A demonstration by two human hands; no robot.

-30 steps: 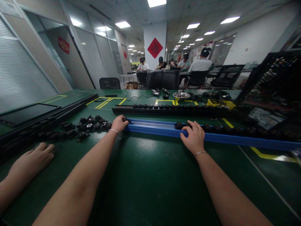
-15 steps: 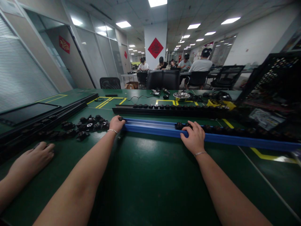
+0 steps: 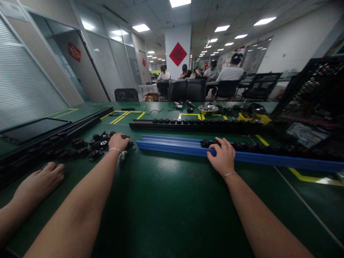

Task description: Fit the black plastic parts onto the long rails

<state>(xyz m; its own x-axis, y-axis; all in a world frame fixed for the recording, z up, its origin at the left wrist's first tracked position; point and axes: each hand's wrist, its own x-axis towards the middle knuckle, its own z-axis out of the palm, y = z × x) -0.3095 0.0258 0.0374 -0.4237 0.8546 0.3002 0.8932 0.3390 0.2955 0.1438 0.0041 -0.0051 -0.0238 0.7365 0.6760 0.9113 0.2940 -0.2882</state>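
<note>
A long blue rail [image 3: 172, 148] with a channel along its top lies across the green table. Several black parts [image 3: 248, 147] sit in a row in its right portion. My right hand [image 3: 222, 154] is closed over the rail, thumb at the near wall, fingertips by the leftmost black parts [image 3: 205, 143]. Left of the rail's end, my left hand [image 3: 118, 142] is closed on a small black part [image 3: 125, 137], its shape partly hidden by my fingers. That hand is at the right edge of a pile of loose black parts [image 3: 100, 144].
Behind the blue rail lies a black rail [image 3: 172, 127] holding similar parts. More black rails [image 3: 80, 125] run along the left. A co-worker's hand [image 3: 40, 181] rests at lower left. A metal bowl [image 3: 208, 109] and yellow tray [image 3: 255, 117] stand farther back.
My left hand has moved left, away from the blue rail's end to the loose pile, with a black part in its fingers. My right hand has stayed on the rail.
</note>
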